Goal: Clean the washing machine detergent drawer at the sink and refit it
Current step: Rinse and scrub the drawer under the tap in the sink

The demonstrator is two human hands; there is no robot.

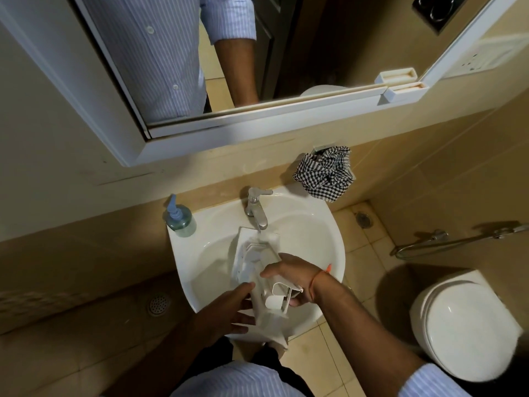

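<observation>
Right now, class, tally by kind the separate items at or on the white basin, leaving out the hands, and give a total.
White plastic detergent drawer: 1
Chrome tap: 1
Clear soap bottle with blue pump: 1
Black-and-white checked cloth: 1
Total: 4

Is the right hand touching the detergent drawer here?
Touching. The head view shows the right hand laid over the detergent drawer, thumb curled under its near end, holding it in the sink beneath the tap.
</observation>
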